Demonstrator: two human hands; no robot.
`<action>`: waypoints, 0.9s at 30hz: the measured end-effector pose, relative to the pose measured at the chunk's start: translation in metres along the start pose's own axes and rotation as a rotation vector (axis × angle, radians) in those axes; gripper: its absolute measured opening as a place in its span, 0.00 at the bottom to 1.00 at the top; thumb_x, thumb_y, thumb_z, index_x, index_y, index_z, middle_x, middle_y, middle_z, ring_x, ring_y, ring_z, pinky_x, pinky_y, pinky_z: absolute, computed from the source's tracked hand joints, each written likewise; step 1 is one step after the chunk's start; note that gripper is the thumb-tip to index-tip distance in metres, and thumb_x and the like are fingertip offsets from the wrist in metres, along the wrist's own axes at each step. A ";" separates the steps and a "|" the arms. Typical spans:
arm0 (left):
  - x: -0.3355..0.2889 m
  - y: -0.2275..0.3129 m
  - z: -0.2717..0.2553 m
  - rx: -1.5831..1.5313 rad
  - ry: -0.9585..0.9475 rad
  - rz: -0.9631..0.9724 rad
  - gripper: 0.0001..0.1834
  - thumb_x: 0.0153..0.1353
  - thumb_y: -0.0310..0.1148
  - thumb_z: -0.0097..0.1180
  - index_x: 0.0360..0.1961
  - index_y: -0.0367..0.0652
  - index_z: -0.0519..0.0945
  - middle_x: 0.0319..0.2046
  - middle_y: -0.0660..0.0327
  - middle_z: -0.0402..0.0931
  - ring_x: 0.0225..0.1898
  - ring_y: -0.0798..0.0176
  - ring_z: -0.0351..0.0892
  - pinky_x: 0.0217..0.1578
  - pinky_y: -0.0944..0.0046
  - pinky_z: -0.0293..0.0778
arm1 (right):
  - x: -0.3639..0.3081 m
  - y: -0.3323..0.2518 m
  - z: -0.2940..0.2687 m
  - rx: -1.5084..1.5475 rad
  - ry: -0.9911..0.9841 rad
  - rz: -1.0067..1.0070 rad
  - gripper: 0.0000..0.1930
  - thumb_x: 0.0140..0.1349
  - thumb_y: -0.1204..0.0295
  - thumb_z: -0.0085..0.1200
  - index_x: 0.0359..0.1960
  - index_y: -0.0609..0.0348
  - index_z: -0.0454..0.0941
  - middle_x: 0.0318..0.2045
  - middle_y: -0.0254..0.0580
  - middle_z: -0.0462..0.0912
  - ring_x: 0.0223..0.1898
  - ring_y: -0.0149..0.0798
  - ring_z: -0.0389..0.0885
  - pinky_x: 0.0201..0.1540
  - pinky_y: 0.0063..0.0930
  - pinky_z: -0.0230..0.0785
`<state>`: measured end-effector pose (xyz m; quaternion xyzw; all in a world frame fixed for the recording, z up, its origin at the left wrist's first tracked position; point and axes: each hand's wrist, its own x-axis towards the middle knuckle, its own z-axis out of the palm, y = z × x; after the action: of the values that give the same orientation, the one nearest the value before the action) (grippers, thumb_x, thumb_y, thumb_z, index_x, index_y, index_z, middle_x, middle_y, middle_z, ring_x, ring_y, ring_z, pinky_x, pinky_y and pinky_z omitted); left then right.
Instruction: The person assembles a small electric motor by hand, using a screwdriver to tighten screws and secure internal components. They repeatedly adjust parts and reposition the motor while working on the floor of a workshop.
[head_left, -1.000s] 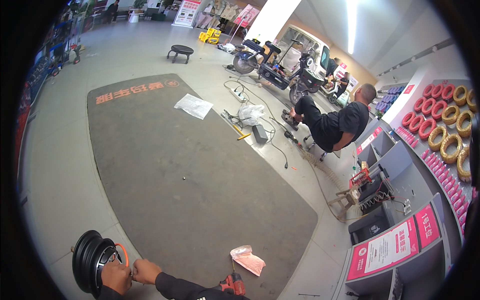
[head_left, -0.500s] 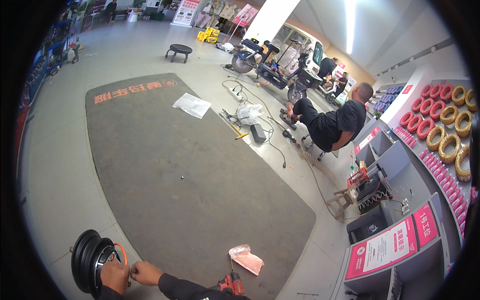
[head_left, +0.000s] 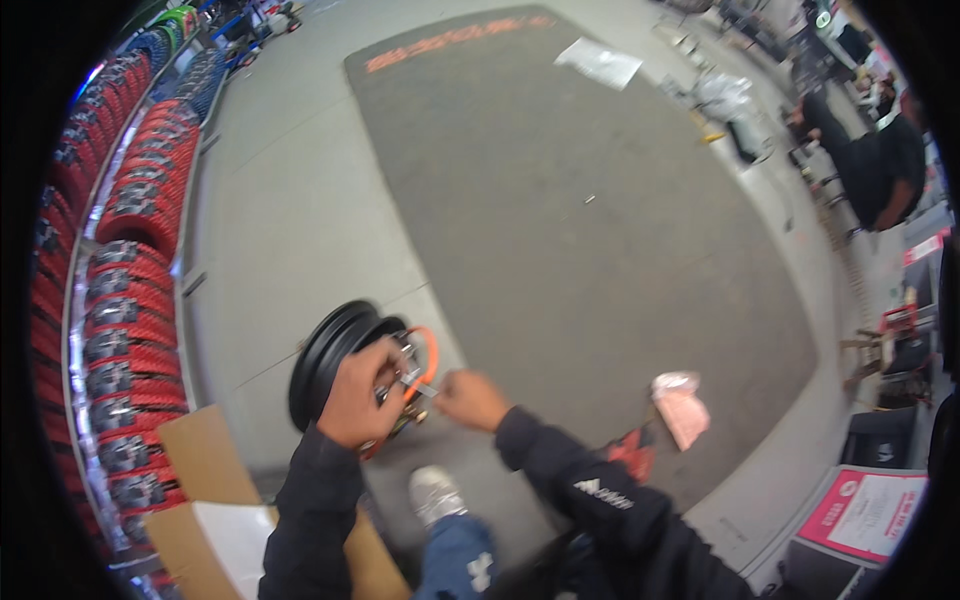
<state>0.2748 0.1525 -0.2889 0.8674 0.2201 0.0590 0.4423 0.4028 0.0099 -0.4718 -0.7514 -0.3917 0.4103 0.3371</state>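
Observation:
A black wheel hub (head_left: 328,362) stands on edge on the floor in front of me, with an orange cable (head_left: 433,352) looping out of its side. My left hand (head_left: 362,392) is closed at the hub's axle side, thumb and fingers pinched together around something that blur hides. Just to the right, my right hand (head_left: 474,400) is closed on the end of a small silver metal piece (head_left: 424,388), which reaches toward the left fingers. Its exact kind is too blurred to tell.
A red power drill (head_left: 632,455) and a pink packet (head_left: 682,408) lie on the dark mat (head_left: 560,270). Racked red-wrapped tyres (head_left: 135,340) line the left. Cardboard (head_left: 205,455) lies near my left arm. At right sits a person in black (head_left: 870,160), near a pink-and-white sign (head_left: 862,512).
My view has swung left and down, bringing the tyre rack, cardboard and my foot into sight. Both hands stay at the hub; a silver piece now shows between them.

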 end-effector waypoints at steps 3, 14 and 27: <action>-0.002 -0.024 -0.032 0.101 0.117 0.117 0.09 0.53 0.21 0.58 0.37 0.35 0.79 0.28 0.51 0.71 0.27 0.50 0.71 0.32 0.55 0.68 | 0.002 -0.028 0.014 0.073 -0.063 0.040 0.15 0.62 0.61 0.67 0.35 0.62 0.89 0.34 0.59 0.92 0.41 0.63 0.92 0.50 0.54 0.85; 0.030 -0.039 -0.009 0.950 -0.392 0.367 0.06 0.49 0.26 0.70 0.31 0.45 0.92 0.34 0.61 0.82 0.45 0.55 0.79 0.45 0.56 0.73 | -0.018 -0.036 -0.004 0.054 -0.073 0.102 0.12 0.63 0.64 0.65 0.40 0.60 0.88 0.36 0.56 0.93 0.43 0.60 0.92 0.51 0.53 0.84; 0.036 -0.066 0.017 1.176 -0.444 0.438 0.02 0.55 0.29 0.69 0.29 0.51 0.90 0.37 0.65 0.84 0.49 0.60 0.80 0.47 0.58 0.74 | -0.010 -0.027 0.005 0.158 -0.051 0.045 0.08 0.63 0.67 0.66 0.41 0.56 0.91 0.36 0.53 0.93 0.41 0.60 0.92 0.49 0.51 0.84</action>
<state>0.2904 0.1894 -0.3548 0.9804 -0.0623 -0.1625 -0.0920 0.3864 0.0151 -0.4477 -0.7204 -0.3497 0.4663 0.3759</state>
